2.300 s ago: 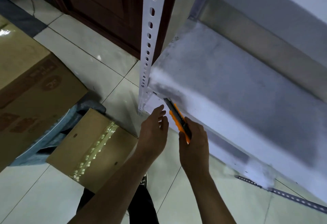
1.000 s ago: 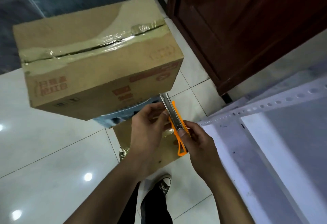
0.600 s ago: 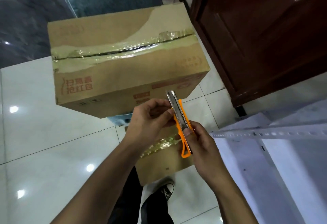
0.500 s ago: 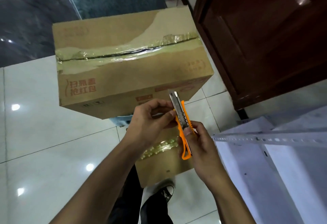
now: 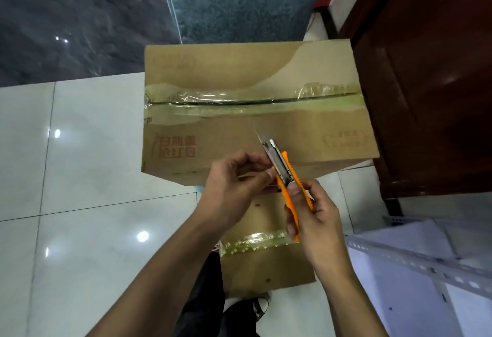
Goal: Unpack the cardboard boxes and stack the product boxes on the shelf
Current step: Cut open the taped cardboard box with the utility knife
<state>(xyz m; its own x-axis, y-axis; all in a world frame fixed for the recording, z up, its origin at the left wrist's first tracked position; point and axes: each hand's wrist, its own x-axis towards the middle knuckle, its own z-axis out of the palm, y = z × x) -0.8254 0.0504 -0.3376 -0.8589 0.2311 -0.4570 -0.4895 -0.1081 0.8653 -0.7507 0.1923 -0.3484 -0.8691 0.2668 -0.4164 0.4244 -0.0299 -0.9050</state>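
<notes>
The blade now pokes out of my orange utility knife [image 5: 286,182], where half a second ago it sat retracted. My right hand [image 5: 316,219] grips the handle; my left hand [image 5: 231,190] pinches its metal body. The big taped brown cardboard box [image 5: 253,112] sits just ahead (seam still sealed), so cutting comes next.

One wide-angle view is taken from head height, aimed steeply down and forward; the forearms are seen close below; a taped cardboard box [image 5: 255,112] lies just beyond.
</notes>
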